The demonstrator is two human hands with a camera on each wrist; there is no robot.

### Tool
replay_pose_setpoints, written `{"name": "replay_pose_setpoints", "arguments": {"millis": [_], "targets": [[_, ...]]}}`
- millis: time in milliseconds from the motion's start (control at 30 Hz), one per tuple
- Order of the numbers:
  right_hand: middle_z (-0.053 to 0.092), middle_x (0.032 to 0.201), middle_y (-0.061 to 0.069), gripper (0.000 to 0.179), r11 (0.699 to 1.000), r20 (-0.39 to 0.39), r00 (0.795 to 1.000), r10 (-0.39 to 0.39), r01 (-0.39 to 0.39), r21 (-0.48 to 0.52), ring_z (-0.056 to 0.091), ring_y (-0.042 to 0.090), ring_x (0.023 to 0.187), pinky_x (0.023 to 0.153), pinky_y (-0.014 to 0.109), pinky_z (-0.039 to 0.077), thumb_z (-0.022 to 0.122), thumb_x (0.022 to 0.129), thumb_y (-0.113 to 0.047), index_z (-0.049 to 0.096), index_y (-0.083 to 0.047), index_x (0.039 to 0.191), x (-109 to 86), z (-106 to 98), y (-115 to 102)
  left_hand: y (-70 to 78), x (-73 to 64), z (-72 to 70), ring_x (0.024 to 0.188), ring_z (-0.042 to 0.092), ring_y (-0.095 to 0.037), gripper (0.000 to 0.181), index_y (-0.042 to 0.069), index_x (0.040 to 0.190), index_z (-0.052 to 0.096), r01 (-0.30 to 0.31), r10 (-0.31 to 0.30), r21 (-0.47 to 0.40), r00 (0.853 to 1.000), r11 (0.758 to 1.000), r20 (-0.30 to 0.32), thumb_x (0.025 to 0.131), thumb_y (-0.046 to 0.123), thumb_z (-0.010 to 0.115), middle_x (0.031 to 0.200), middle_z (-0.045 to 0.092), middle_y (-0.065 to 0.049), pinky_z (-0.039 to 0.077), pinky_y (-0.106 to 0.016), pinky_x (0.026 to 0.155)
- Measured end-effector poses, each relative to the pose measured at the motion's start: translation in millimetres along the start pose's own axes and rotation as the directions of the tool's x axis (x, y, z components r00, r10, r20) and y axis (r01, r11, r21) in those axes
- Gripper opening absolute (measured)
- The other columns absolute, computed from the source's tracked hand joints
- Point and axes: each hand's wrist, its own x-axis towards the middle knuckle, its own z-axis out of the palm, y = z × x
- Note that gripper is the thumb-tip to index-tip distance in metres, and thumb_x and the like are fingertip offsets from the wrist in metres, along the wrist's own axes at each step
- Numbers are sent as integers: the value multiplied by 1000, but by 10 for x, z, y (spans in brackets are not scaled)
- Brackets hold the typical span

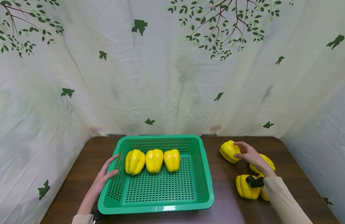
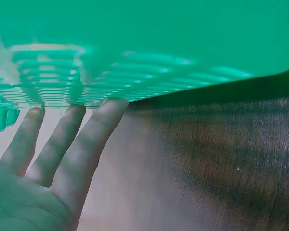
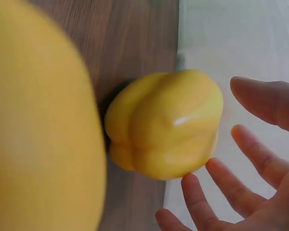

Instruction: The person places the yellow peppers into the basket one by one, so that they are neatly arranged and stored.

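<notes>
Left hand (image 1: 103, 177) touches basket (image 1: 155, 205); right hand (image 1: 249, 154) at pepper (image 1: 229, 151).

Bright, even light, soft shadows; wrist views blurred close up, head view edge-warped

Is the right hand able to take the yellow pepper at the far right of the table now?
Probably yes. The right hand is open right beside the pepper, fingers spread toward it, and nothing stands between them. The other peppers lie nearer the person, out of the way.
</notes>
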Motion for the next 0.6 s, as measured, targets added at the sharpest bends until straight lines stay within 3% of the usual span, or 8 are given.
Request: {"name": "replay_pose_setpoints", "arguments": {"millis": [333, 600], "targets": [[27, 141, 33, 62, 997, 38, 997, -67, 68, -36, 39, 55, 118, 90, 57, 43, 66, 88, -12, 36, 5, 139, 8, 59, -49, -5, 4, 2, 104, 53, -2, 52, 17, 150, 24, 1, -1, 5, 1000, 1000, -1, 101, 11, 42, 148, 16, -20, 52, -31, 77], [9, 145, 34, 87, 998, 127, 991, -39, 46, -50, 35, 56, 119, 95, 62, 36, 72, 82, -19, 19, -2, 149, 105, 44, 53, -7, 4, 2, 104, 53, -3, 52, 16, 149, 25, -32, 32, 21, 999, 999, -4, 101, 10, 42, 146, 19, -19, 52, -30, 77]]}}
